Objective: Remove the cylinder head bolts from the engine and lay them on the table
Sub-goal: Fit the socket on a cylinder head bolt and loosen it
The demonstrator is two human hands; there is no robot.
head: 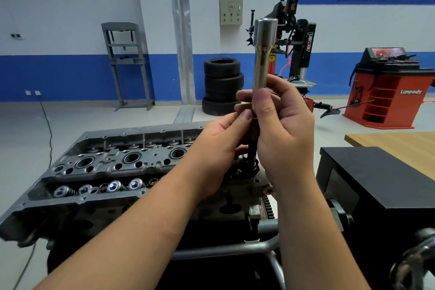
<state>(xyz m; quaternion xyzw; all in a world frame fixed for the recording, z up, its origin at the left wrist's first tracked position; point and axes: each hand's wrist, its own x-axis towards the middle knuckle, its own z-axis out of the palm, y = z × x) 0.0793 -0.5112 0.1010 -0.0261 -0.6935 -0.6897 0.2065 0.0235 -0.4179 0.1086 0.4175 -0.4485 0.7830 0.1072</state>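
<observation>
1. Fingers (264, 107) of right hand (284, 129) clamp socket (263, 54); left hand (221, 146) pinches dark bolt (253, 141) just below.
2. Bolt axis upright, head apparently up in socket, lower end above cylinder head (113, 167).
3. Likely next: pull bolt down, out of socket.
4. Wooden surface (397, 146) lies right, nearer right hand.
5. Workshop: tyres (222, 85), balancer (386, 87).

Grey floor (70, 120), stacked tyres (222, 86) on it, bare wooden table (400, 146) at right
</observation>
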